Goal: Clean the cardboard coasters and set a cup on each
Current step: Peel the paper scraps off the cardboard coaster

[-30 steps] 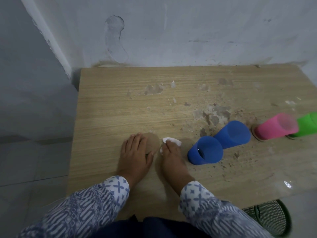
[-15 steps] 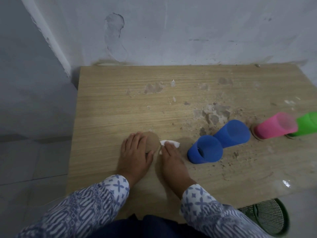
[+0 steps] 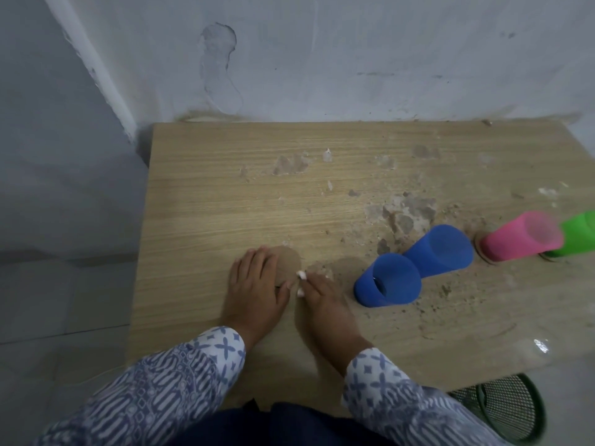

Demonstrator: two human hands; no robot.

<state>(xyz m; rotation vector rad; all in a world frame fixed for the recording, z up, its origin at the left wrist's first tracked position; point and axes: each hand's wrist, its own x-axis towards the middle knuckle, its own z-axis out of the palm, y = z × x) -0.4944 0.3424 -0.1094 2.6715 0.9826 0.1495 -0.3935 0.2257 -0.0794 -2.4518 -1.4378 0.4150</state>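
Wall: pale painted plaster, scuffed, with a patch where the skin has flaked off in a long blob.
Table: rectangular top in light wood-grain laminate, pushed up to the wall; the veneer is chipped in grey patches towards the right, and brown grit is scattered there.
Sleeves: blue-and-white patterned cloth on both forearms, reaching in from the near edge.
Bin: round dark wire-mesh basket with a green rim, on the floor past the table's near right corner.
Blue cups: two smooth tapered plastic tumblers touching each other, right of the hands (standing or tipped, I cannot tell through the wide lens).
Pink cup: same tapered shape, its narrow end on a brown cardboard disc.
Green cup: just beside the pink one, cut off by the right edge.
Left hand: flat, fingers straight and together, pressing down on the coaster.
Right hand: fingers curled, pinching the white wad at the coaster's right rim.
Coaster: round, matte brown cardboard, lying flat on the table near its front edge, half covered by the left fingers.
White wad: small crumpled scrap (tissue or cloth, unclear), mostly hidden in the right fingertips.
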